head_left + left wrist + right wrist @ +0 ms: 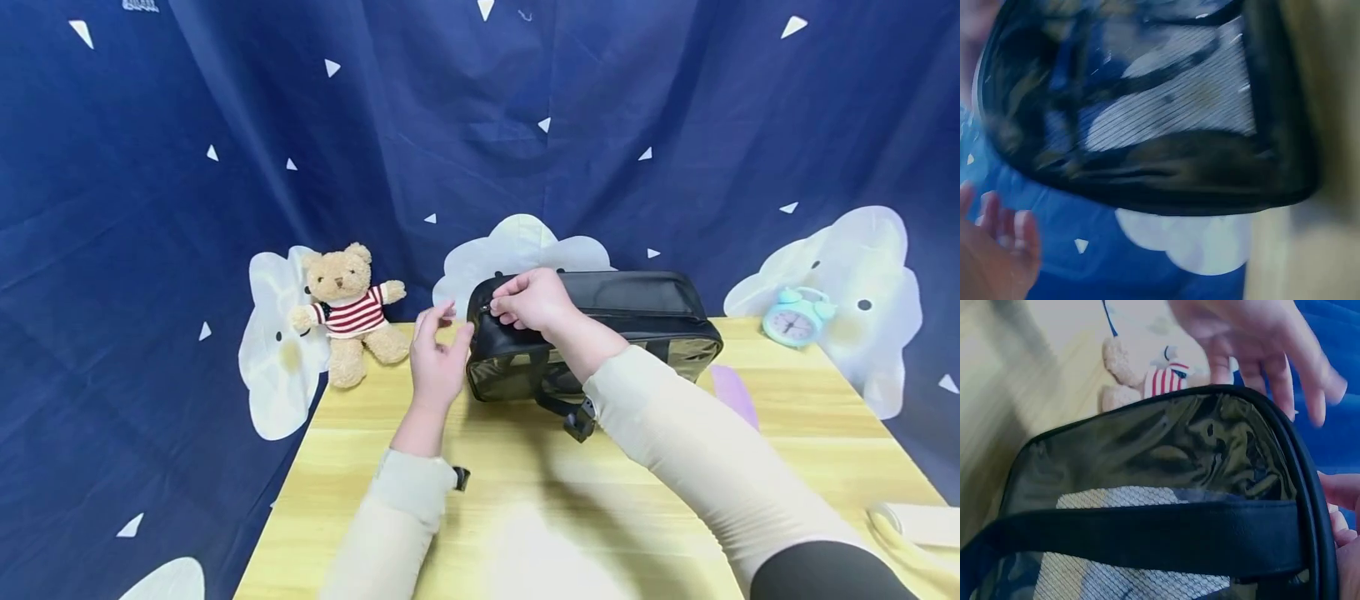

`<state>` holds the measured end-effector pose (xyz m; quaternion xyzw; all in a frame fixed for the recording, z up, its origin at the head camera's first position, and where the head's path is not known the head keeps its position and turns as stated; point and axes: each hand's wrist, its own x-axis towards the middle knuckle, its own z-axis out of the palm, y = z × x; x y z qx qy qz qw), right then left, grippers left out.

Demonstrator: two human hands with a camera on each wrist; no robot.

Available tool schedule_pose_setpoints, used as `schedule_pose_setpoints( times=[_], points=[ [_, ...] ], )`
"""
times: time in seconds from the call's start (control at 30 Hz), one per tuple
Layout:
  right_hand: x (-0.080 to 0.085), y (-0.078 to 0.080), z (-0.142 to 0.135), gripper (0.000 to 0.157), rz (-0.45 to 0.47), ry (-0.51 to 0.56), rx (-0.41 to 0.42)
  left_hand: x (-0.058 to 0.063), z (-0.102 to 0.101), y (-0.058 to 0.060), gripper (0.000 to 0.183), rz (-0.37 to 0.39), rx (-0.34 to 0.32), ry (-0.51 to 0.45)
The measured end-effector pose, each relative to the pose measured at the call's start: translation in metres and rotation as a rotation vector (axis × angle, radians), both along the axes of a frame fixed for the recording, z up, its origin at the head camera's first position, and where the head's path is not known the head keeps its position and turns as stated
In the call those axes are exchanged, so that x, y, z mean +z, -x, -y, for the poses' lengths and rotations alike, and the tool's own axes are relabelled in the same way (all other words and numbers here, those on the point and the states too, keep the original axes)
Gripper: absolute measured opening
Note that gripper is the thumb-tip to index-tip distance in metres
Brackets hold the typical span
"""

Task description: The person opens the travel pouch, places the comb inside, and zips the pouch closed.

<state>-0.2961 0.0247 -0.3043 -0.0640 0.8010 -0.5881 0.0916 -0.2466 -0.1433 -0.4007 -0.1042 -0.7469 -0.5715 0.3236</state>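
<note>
The right hand (534,300) is nearer the work: thumb and fingers are curled together in a pinch on the zipper pull (485,308) at the left end of the bag top. The left hand (438,354) is spread, holds nothing, and stands just beside that same end; whether its thumb touches the bag cannot be told. The black clear-panelled handbag (637,293) lies ahead, extending rightward from both hands, long axis left to right across the table (498,454). The right forearm crosses its front. Outboard left: teddy bear (352,314).
</note>
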Motion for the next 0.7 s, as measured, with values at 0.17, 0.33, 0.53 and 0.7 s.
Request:
schedule_pose_setpoints(
  times=[0.17, 0.33, 0.53, 0.7],
  points=[
    [0.000, 0.008, -0.010, 0.010, -0.041, -0.184, 0.049, 0.023, 0.003, 0.031, 0.034, 0.200, -0.162, 0.216],
    [0.002, 0.003, -0.023, 0.012, -0.237, -0.442, 0.089, 0.032, 0.004, 0.042, 0.032, 0.324, -0.245, 0.316],
    [0.011, -0.017, -0.085, 0.014, -0.501, -0.493, -0.079, 0.035, 0.004, 0.050, 0.038, 0.304, -0.278, 0.381],
    [-0.002, -0.041, -0.165, 0.014, -0.658, -0.321, -0.358, 0.038, 0.006, 0.052, 0.040, 0.311, -0.301, 0.447]
  ],
)
